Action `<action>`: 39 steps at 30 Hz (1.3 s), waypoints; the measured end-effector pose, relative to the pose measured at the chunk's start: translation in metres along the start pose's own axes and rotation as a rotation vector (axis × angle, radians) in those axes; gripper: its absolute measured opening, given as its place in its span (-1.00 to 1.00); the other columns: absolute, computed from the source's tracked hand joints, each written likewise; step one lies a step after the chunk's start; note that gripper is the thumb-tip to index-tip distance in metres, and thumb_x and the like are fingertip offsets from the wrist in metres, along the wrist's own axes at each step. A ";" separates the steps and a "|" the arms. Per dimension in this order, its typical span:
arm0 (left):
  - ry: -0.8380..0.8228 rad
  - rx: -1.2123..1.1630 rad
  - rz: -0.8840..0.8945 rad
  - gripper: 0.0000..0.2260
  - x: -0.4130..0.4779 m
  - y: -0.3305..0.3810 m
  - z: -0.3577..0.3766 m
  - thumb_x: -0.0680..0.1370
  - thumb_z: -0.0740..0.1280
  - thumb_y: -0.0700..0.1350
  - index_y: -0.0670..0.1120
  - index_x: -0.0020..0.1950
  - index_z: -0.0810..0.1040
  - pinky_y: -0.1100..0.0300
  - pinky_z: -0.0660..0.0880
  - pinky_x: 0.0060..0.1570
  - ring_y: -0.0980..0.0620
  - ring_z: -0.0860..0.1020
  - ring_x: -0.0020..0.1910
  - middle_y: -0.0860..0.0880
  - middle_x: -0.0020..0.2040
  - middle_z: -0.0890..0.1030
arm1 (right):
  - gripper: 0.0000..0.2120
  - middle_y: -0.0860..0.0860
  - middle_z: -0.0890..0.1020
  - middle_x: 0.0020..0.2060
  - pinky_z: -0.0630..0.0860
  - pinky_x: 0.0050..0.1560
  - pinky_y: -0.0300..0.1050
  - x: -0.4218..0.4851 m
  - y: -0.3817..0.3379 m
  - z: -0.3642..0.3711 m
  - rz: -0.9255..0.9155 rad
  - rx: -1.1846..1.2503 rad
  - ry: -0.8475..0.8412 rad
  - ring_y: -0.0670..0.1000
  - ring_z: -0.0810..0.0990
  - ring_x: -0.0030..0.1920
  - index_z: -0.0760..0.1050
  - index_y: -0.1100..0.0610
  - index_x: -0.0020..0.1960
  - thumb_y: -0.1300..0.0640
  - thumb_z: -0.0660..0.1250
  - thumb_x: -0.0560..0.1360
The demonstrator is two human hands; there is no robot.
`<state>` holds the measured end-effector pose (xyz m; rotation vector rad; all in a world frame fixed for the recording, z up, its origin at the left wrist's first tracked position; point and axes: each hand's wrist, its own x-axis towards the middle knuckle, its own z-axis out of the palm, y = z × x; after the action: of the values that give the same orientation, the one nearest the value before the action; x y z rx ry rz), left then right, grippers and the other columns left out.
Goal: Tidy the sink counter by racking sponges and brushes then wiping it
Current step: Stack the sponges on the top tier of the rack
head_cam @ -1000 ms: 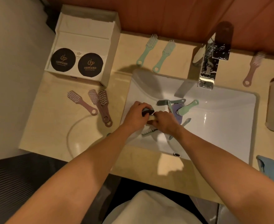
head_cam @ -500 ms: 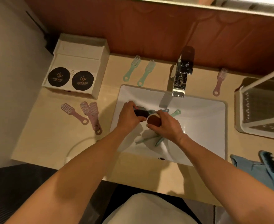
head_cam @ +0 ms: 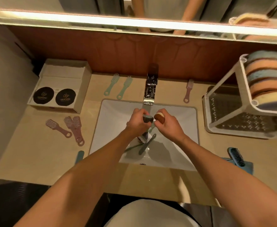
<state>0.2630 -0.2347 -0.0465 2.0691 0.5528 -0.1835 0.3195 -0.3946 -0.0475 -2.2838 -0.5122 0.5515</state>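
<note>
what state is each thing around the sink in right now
chrome faucet: no water visible
white sink basin: brushes lying inside
white two-tier rack: sponges stacked on top tier, lower tier bare
white cardboard box: open
left hand: closed on a dark brush
right hand: closed on a brown round sponge
three pink brushes: flat on counter, unracked

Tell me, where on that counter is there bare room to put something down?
The widest bare patch of counter lies left of the sink, in front of the pink brushes. Another strip runs along the front edge, below the basin. It is crowded inside the sink, where both hands work over loose brushes, and on the right by the rack and blue cloth.
</note>
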 end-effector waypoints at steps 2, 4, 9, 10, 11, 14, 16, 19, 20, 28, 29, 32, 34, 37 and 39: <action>-0.032 -0.009 0.019 -0.79 -0.003 0.012 0.009 0.47 0.43 -0.18 -0.03 -0.04 0.42 0.24 0.52 -0.20 0.02 0.52 -0.19 -0.02 -0.11 0.51 | -0.76 0.03 0.64 -0.04 0.63 -0.08 0.07 -0.006 0.004 -0.011 0.008 0.008 0.001 0.05 0.63 -0.10 0.39 -0.05 0.21 0.04 0.30 0.56; -0.049 -0.025 0.014 -0.78 -0.005 0.022 0.018 0.56 0.37 -0.25 -0.09 0.04 0.34 0.36 0.41 -0.36 0.03 0.49 -0.22 -0.02 -0.15 0.50 | -0.75 0.04 0.65 0.07 0.66 -0.06 0.01 -0.013 0.007 -0.022 0.003 0.065 0.014 0.03 0.68 -0.01 0.38 -0.06 0.25 0.10 0.27 0.60; -0.052 -0.061 0.064 -0.73 -0.014 0.046 0.037 0.60 0.32 -0.27 -0.03 0.19 0.32 0.32 0.41 -0.25 -0.01 0.57 -0.07 -0.07 -0.01 0.56 | -0.75 0.03 0.67 0.03 0.60 0.02 -0.03 -0.025 0.010 -0.041 -0.037 0.016 0.041 0.00 0.65 -0.01 0.41 -0.08 0.24 0.09 0.27 0.58; -0.061 -0.074 0.067 -0.71 -0.015 0.050 0.041 0.60 0.33 -0.27 -0.03 0.23 0.34 0.34 0.42 -0.23 0.02 0.57 -0.05 -0.07 0.03 0.57 | -0.78 0.02 0.67 -0.05 0.61 -0.04 0.01 -0.027 0.010 -0.045 -0.034 0.014 0.047 0.01 0.64 -0.10 0.43 -0.09 0.20 0.05 0.28 0.56; -0.061 -0.080 0.067 -0.71 -0.016 0.053 0.043 0.59 0.34 -0.27 -0.05 0.25 0.38 0.35 0.44 -0.19 0.03 0.58 -0.03 -0.06 0.05 0.58 | -0.82 0.00 0.66 -0.10 0.61 -0.08 0.01 -0.029 0.010 -0.047 -0.026 0.024 0.056 -0.02 0.62 -0.14 0.44 -0.09 0.16 0.02 0.29 0.55; -0.014 -0.068 0.091 -0.88 -0.018 0.061 0.047 0.60 0.38 -0.21 -0.10 0.10 0.50 0.24 0.50 -0.08 -0.01 0.60 -0.03 -0.03 -0.03 0.61 | -0.80 -0.05 0.64 -0.18 0.54 -0.16 -0.06 -0.033 0.009 -0.056 -0.008 0.054 0.118 -0.06 0.60 -0.18 0.51 -0.03 0.02 -0.15 0.26 0.59; -0.004 -0.040 0.113 -0.86 -0.021 0.066 0.049 0.60 0.41 -0.09 -0.14 0.00 0.53 0.11 0.53 -0.05 -0.07 0.62 -0.09 -0.06 -0.11 0.65 | -0.68 -0.04 0.63 -0.23 0.50 -0.19 -0.04 -0.034 0.009 -0.064 0.002 0.026 0.164 -0.02 0.59 -0.20 0.52 0.01 -0.07 -0.20 0.19 0.62; -0.010 -0.016 0.128 -0.77 -0.027 0.076 0.055 0.59 0.39 0.01 -0.15 -0.10 0.54 -0.02 0.56 -0.06 -0.11 0.62 -0.15 -0.09 -0.21 0.65 | -0.63 -0.02 0.56 -0.35 0.35 -0.33 -0.10 -0.036 0.007 -0.076 0.015 -0.025 0.215 -0.03 0.53 -0.30 0.46 0.04 -0.20 -0.12 0.11 0.67; -0.018 -0.011 0.135 -0.75 -0.029 0.080 0.058 0.60 0.37 0.03 -0.13 -0.14 0.53 -0.03 0.56 -0.08 -0.10 0.61 -0.19 -0.08 -0.24 0.64 | -0.62 -0.02 0.53 -0.37 0.31 -0.35 -0.11 -0.037 0.006 -0.079 0.021 -0.037 0.233 -0.05 0.51 -0.32 0.44 0.05 -0.23 -0.09 0.09 0.68; -0.017 -0.023 0.198 -0.64 -0.043 0.118 0.063 0.64 0.23 -0.02 -0.12 -0.33 0.41 0.09 0.26 -0.31 0.01 0.32 -0.37 -0.04 -0.41 0.40 | -0.60 0.07 0.52 -0.35 0.30 -0.24 -0.06 -0.040 -0.002 -0.113 0.046 -0.086 0.227 0.12 0.51 -0.26 0.36 0.04 -0.39 0.08 0.09 0.62; -0.015 -0.026 0.200 -0.63 -0.043 0.121 0.063 0.64 0.23 -0.03 -0.09 -0.35 0.39 0.09 0.24 -0.31 0.01 0.30 -0.37 -0.02 -0.42 0.37 | -0.60 0.09 0.53 -0.35 0.30 -0.25 -0.05 -0.041 -0.001 -0.117 0.045 -0.071 0.222 0.15 0.52 -0.25 0.36 0.05 -0.40 0.08 0.10 0.62; 0.006 -0.092 0.179 -0.61 -0.045 0.131 0.062 0.64 0.25 -0.06 -0.01 -0.40 0.37 0.09 0.27 -0.28 0.03 0.31 -0.37 0.07 -0.45 0.36 | -0.61 0.10 0.52 -0.37 0.30 -0.32 0.00 -0.043 0.001 -0.128 0.060 0.006 0.225 0.16 0.51 -0.25 0.39 0.11 -0.37 0.05 0.09 0.60; 0.016 -0.159 0.154 -0.68 -0.044 0.136 0.061 0.64 0.26 -0.06 -0.06 -0.33 0.42 0.08 0.32 -0.30 0.02 0.37 -0.37 0.00 -0.40 0.43 | -0.62 0.09 0.53 -0.32 0.38 -0.25 0.02 -0.045 -0.001 -0.133 0.054 0.054 0.208 0.14 0.51 -0.21 0.42 0.10 -0.30 -0.02 0.08 0.61; -0.029 -0.280 0.139 -0.82 -0.043 0.146 0.057 0.62 0.31 -0.09 -0.14 -0.15 0.47 0.04 0.42 -0.33 -0.04 0.47 -0.40 -0.11 -0.35 0.53 | -0.67 0.02 0.60 -0.19 0.50 -0.11 0.06 -0.049 -0.008 -0.142 0.026 0.107 0.191 0.08 0.57 -0.13 0.48 0.01 -0.10 -0.21 0.12 0.56; 0.001 -0.274 0.158 -0.86 -0.042 0.153 0.051 0.60 0.37 -0.08 -0.14 0.03 0.49 0.10 0.51 -0.27 0.01 0.52 -0.35 -0.06 -0.26 0.58 | -0.73 0.02 0.64 -0.20 0.59 -0.21 0.10 -0.053 -0.013 -0.153 0.003 0.155 0.181 0.07 0.63 -0.21 0.47 -0.04 0.02 -0.22 0.18 0.53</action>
<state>0.2994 -0.3589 0.0586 1.8353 0.3890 -0.0125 0.3524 -0.4972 0.0737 -2.1611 -0.3642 0.3676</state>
